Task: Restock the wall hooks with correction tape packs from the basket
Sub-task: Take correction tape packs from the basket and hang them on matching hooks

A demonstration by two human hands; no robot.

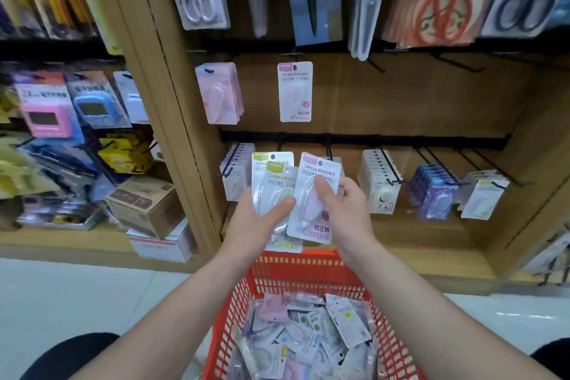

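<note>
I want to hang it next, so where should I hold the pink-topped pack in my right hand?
Probably pinch the pink-topped pack low on its card, coming from its right edge as the right hand does. The hang hole sits in the top strip, so that end should stay clear for hanging.

Tan wooden shelving (401, 102) (divided by an upright post (138, 55)) filled the upper frame; pale glossy floor (61, 302) lay lower left.
</note>
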